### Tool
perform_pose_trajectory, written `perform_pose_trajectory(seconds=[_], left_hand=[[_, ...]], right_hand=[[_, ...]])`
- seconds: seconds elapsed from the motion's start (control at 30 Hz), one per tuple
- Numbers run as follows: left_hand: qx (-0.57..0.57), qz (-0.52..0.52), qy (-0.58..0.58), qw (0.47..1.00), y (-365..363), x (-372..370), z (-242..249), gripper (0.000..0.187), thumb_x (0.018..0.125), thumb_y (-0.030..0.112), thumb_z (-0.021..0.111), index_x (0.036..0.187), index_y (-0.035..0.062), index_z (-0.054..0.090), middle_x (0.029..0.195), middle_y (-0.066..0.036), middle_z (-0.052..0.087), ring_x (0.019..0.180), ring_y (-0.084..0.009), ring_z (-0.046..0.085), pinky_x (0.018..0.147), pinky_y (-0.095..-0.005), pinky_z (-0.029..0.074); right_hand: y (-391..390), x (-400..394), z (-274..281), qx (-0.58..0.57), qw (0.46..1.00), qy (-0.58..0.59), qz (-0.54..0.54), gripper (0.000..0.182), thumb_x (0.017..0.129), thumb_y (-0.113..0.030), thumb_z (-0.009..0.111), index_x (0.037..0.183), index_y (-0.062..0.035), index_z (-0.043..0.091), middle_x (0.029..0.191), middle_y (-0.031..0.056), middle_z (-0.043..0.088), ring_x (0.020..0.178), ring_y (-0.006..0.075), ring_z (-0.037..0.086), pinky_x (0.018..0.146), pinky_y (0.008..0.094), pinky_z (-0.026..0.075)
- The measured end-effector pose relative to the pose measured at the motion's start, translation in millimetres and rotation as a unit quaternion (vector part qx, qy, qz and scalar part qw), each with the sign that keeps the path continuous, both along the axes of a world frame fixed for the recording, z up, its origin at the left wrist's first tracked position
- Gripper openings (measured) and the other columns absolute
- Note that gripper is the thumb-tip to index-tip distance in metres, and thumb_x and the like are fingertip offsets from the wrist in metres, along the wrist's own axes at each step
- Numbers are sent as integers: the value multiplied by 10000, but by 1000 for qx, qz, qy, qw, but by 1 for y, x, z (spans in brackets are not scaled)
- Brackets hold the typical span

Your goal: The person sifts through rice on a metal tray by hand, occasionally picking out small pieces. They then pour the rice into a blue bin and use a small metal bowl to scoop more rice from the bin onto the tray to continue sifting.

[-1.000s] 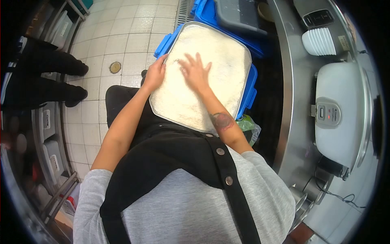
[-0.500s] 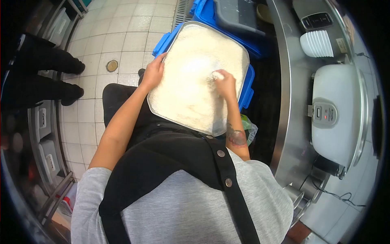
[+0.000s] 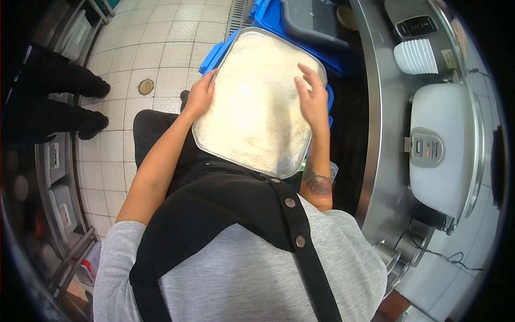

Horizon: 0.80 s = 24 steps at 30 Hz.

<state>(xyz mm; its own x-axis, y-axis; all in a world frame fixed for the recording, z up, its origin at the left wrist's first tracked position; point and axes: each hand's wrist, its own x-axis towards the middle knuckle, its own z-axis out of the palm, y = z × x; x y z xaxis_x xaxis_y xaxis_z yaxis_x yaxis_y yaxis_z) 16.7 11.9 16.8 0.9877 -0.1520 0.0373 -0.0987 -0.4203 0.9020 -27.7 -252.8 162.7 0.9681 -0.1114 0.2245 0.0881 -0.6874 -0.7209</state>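
A metal tray (image 3: 220,153) filled with pale, grainy powder (image 3: 252,102) rests partly over a blue-rimmed container (image 3: 214,57) and close to my lap. My left hand (image 3: 202,96) grips the tray's left edge, its thumb on the rim side. Over the right part of the powder is my right hand (image 3: 312,96), its fingers apart and nothing held in them. Whether its fingertips touch the powder cannot be made out.
A steel counter (image 3: 389,134) on the right bears a white rice cooker (image 3: 442,150), stacked white bowls (image 3: 416,57) and a scale (image 3: 416,27). A grey lidded bin (image 3: 314,21) stands ahead. Another person's dark-clad legs (image 3: 64,80) are at left.
My right hand has let go of a pinch of powder, opened and moved right, nearer the tray's right edge. My left hand keeps its hold on the tray.
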Motion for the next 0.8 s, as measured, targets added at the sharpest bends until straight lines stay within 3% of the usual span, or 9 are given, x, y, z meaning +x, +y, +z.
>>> perform_pose_trajectory(seconds=[0.13,0.23,0.3,0.43,0.5,0.63,0.67,0.73,0.8], left_hand=[[3,1,-9,1000,0,1,-2,380,929,59,485,1306,69,522,1085,-251,637,991,-398,627,851,-428,485],[-1,2,-16,1000,1,1,-4,380,927,58,485,1305,65,523,1084,-253,638,989,-398,629,851,-430,486],[-8,-1,-22,1000,0,1,-5,380,926,57,485,1303,63,524,1084,-254,638,988,-398,630,852,-431,487],[0,-1,-18,1000,0,3,-6,377,924,63,487,1299,62,525,1093,-257,636,1000,-399,628,857,-430,487],[3,-1,-12,1000,1,2,-6,377,924,66,487,1299,62,524,1095,-257,635,1005,-400,626,859,-431,486],[8,3,-18,1000,-1,1,-3,377,924,70,488,1300,65,522,1103,-256,634,1011,-404,623,867,-438,483],[6,3,-22,1000,-1,1,-4,376,925,70,488,1299,65,522,1107,-256,632,1014,-406,620,870,-440,482],[9,3,-14,1000,0,1,-4,376,925,70,488,1299,66,522,1110,-256,631,1015,-409,618,871,-440,482],[10,3,-5,1000,-1,2,-3,375,926,70,489,1299,67,522,1113,-256,630,1016,-412,616,871,-440,482]], right_hand=[[32,-33,-54,-168,982,-20,80,438,852,-241,678,1237,-62,568,1289,189,551,1269,381,463,1027,494,381],[80,-71,-80,-202,960,70,180,461,829,-287,691,1263,-189,570,1436,137,433,1384,344,339,1013,700,279],[97,-81,-86,-243,930,46,272,422,836,-289,673,1245,-225,590,1453,91,421,1392,325,331,1013,720,258],[94,-62,-115,-280,918,12,281,351,866,-244,629,1217,-239,616,1430,63,454,1391,307,337,1024,721,238],[75,-33,-128,-422,881,12,214,365,884,-227,608,1244,-290,603,1421,38,466,1377,307,351,1033,690,262],[32,21,-140,-351,936,-30,9,308,881,-171,592,1183,-205,639,1329,71,542,1289,302,441,987,640,331],[23,22,-138,-351,936,-31,9,308,881,-171,592,1183,-205,639,1329,71,542,1289,302,441,987,640,331],[14,24,-128,-328,941,11,-80,313,859,-174,631,1171,-177,640,1256,112,568,1161,323,518,931,540,412],[15,13,-128,-304,948,50,-74,346,832,-164,660,1177,-174,636,1231,123,569,1112,339,530,897,491,435]])
